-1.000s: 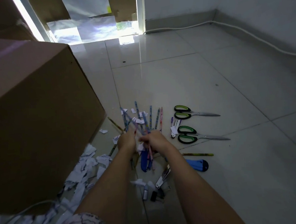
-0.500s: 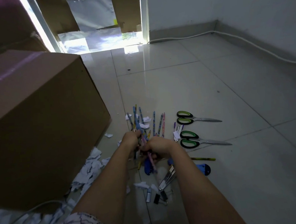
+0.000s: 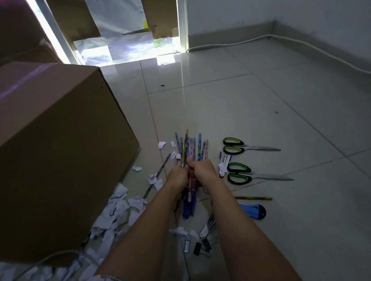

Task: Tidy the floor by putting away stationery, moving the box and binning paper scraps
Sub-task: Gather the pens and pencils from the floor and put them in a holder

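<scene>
Pencils (image 3: pixel 191 148) point away, seemingly bunched.

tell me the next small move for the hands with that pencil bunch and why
Probably lift the bunch of pencils clear of the floor. Both the left hand and right hand are closed around it, so it looks gathered. One pencil to the left and another to the right lie loose for later.
</scene>
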### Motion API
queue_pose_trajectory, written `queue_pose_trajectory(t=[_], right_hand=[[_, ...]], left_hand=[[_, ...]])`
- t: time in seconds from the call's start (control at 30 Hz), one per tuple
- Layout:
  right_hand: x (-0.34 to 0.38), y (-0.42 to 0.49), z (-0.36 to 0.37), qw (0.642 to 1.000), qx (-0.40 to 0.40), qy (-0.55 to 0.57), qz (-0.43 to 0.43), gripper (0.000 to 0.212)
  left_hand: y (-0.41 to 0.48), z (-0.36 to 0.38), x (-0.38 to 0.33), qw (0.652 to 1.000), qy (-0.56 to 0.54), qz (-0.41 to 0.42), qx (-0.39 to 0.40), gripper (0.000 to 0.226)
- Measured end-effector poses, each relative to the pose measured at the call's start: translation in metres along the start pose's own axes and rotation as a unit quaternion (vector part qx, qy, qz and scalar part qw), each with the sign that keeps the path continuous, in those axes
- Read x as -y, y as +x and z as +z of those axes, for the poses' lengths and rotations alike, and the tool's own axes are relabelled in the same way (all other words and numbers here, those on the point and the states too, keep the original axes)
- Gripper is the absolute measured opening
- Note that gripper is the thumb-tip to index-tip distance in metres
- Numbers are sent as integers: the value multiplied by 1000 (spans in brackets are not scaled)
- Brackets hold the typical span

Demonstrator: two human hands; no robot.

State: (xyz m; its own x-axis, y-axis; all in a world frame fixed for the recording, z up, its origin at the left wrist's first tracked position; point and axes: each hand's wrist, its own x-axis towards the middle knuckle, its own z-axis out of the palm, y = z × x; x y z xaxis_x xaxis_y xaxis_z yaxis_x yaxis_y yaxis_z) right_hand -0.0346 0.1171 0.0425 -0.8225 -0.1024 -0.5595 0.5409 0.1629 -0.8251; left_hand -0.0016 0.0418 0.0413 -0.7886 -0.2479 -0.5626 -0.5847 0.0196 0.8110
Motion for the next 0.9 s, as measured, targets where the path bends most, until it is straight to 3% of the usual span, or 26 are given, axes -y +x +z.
queue_pose_trajectory(t=[0.13,0.23,0.37,0.5,0.57,0.63,0.7,0.77,0.83,0.9], right_hand=[[-1,1,-2,999,-1,35,22,35],[-4,2,-6,990,70,114,53,51],[-8,3,-14,982,82,170,29,25],[-8,2,-13,979,52,197,9,25],[-8,3,-9,981,27,194,-4,25],[-7,5,-8,980,-12,198,-12,25],[-6,8,-13,974,-33,223,-18,30],[-5,7,-16,985,6,169,-37,31],[-3,-3,-9,992,91,44,-73,30],[2,-11,4,976,151,-83,-135,29]], left_hand=[[3,3,3,999,-35,10,10,42],[-13,5,-8,996,31,76,32,36],[-18,10,-13,980,140,128,62,37],[-25,14,-18,972,158,140,100,41],[-29,12,-21,978,118,110,130,40],[-29,1,-27,984,43,24,173,30],[-27,-16,-30,987,11,-58,152,14],[-20,-30,-31,993,13,-67,98,34],[-11,-30,-32,997,-32,-31,59,59],[-7,-20,-36,996,-83,30,15,53]])
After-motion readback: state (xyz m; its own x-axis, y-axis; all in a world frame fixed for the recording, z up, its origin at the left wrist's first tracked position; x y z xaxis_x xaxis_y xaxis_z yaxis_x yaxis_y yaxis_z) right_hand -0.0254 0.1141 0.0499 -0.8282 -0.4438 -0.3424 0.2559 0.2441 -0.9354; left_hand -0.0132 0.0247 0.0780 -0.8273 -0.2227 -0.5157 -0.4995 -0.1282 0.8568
